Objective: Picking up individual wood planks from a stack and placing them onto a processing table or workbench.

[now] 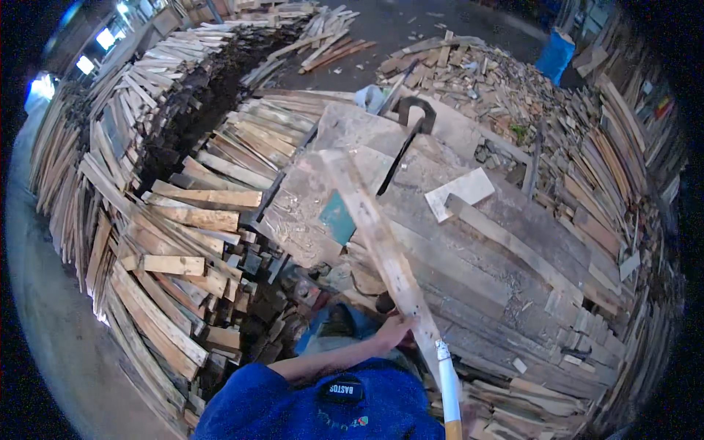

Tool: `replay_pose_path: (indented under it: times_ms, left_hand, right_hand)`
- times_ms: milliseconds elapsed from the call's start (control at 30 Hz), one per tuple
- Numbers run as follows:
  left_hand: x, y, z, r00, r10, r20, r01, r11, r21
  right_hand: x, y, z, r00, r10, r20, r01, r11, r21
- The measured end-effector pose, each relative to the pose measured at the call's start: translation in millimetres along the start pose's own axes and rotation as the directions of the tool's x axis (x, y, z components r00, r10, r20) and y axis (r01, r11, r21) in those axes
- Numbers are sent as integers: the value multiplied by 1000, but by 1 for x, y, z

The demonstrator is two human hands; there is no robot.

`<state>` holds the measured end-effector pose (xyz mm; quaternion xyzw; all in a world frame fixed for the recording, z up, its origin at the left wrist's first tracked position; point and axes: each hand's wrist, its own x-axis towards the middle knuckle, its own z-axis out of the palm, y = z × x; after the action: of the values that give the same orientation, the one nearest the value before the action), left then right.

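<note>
Left hand (pixel 396 331) closed on edge of long board (pixel 381 246), lower centre; board stretches over tabletop (pixel 359 128) toward upper middle, grip probably steadying it. Right hand not visible.

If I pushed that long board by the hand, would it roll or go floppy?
Probably no rolling: the board has a broad, flat face. It looks like solid wood, so it should be fairly stiff. Lifted where the left hand is, the far end might dip, since much of its length lies beyond.
</note>
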<state>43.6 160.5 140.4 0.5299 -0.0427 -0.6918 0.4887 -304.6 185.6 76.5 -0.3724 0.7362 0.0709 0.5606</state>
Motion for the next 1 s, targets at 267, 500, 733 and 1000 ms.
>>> replay_pose_path:
  times_ms: [267,500,733,1000]
  left_hand:
    - [-27,-9,-35,998,-40,42,14,873,488]
    - [-70,303,-97,441,782,-441,-674,612,413]
    - [-219,301,-224,223,861,-456,-430,507,747]
    - [-293,10,-350,260,421,-869,203,856,476]
  right_hand:
    - [-54,-38,88,990,3,142,-29,983,181]
    - [-133,-330,182,746,-645,166,403,635,659]
    - [-202,-554,298,82,-916,393,991,115,62]
    - [-102,-428,373,205,-748,631,946,-14,-324]
